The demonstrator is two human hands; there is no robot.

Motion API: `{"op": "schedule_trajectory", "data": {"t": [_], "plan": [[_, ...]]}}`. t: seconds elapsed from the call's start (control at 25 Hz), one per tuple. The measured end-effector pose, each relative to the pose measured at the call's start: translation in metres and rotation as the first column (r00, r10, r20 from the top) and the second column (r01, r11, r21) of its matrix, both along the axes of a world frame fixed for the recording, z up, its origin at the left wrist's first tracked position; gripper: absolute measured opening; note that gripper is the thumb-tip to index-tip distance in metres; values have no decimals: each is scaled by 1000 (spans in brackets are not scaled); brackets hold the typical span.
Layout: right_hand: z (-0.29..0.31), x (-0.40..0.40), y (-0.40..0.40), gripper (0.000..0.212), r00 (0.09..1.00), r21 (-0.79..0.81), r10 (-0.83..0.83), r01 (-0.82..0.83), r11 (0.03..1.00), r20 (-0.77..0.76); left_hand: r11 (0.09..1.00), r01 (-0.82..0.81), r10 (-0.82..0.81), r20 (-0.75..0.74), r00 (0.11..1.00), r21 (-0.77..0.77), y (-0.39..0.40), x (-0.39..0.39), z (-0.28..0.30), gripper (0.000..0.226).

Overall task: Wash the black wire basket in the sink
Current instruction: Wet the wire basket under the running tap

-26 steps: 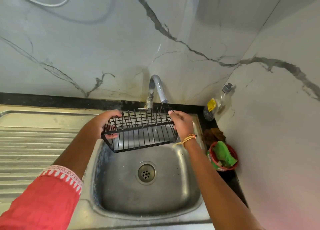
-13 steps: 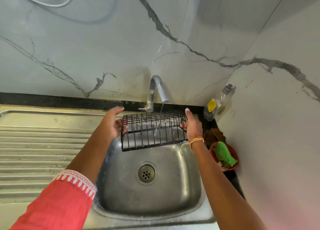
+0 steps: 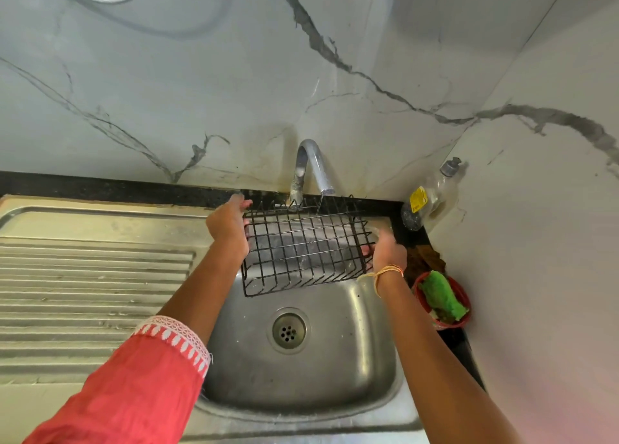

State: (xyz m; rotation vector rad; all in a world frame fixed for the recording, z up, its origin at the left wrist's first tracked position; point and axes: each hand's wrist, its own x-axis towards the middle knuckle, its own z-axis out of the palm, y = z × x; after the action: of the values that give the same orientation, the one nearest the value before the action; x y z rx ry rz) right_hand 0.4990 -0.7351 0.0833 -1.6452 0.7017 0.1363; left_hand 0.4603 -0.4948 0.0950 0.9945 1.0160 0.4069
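Observation:
The black wire basket (image 3: 306,247) hangs over the back of the steel sink (image 3: 335,376), right under the chrome tap (image 3: 310,165). A thin stream of water falls from the spout onto its grid. My left hand (image 3: 229,229) grips the basket's left end, fingers curled round the wires. My right hand (image 3: 385,251) holds the right end, with fingertips showing through the wires. The basket's flat grid faces me, tilted, with its near edge lower.
A ribbed steel draining board (image 3: 93,276) lies to the left of the sink. At the back right corner stands a clear soap bottle (image 3: 427,199). A red bowl (image 3: 464,304) with a green scrubber (image 3: 442,298) sits right of the sink, against the marble wall.
The basket has been turned in my hands so its grid faces me, and shifted right and back under the running tap. Both hands moved with it.

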Motion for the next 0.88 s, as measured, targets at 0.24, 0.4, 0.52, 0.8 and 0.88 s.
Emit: {"op": "schedule_trajectory", "data": {"t": [0.24,0.4,0.52,0.8,0.88], "plan": [[-13,-8,3,45,985,44,-174,174,984,-9,980,-148,113,241,964,133,-10,8,0,33],[-18,-13,12,44,934,71,-357,355,932,20,990,-133,120,247,962,37,-22,10,7,31],[-21,-12,11,43,922,156,-386,380,912,9,996,-84,84,237,968,-12,-22,12,18,31],[-5,1,3,59,1000,189,15,-16,982,6,975,52,-130,365,922,217,-15,12,18,33],[-4,2,1,67,987,230,143,-123,965,-70,938,71,-203,370,907,340,-10,11,13,32]]}}
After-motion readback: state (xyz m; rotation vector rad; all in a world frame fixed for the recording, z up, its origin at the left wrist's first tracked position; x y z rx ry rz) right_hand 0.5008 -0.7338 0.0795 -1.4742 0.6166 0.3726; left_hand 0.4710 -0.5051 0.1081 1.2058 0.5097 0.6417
